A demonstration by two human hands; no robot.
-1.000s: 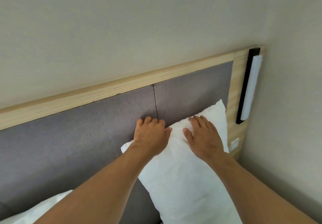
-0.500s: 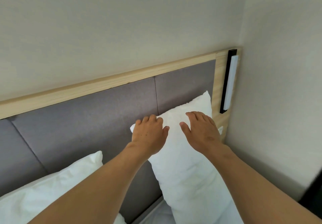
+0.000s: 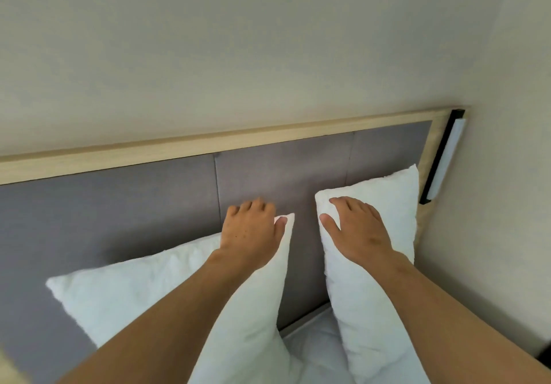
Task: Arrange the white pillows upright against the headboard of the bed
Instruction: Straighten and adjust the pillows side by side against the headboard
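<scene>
Two white pillows lean upright against the grey padded headboard [image 3: 149, 204] with its pale wood frame. The left pillow [image 3: 143, 288] stands left of centre; my left hand [image 3: 253, 231] lies flat over its top right corner, fingers curled over the edge. The right pillow [image 3: 384, 204] stands by the headboard's right end; my right hand [image 3: 354, 228] rests palm down on its upper left part, fingers spread. A strip of bare headboard separates the two pillows. My forearms hide the pillows' lower parts.
A black and white wall light [image 3: 444, 157] is fixed to the frame's right end. The side wall [image 3: 492, 204] runs close along the right pillow. White bedding [image 3: 313, 345] shows below, between the pillows.
My left hand has moved off the right pillow onto the left pillow's top corner. My right hand stays on the right pillow. The view has pulled back and swung left, showing both pillows.
</scene>
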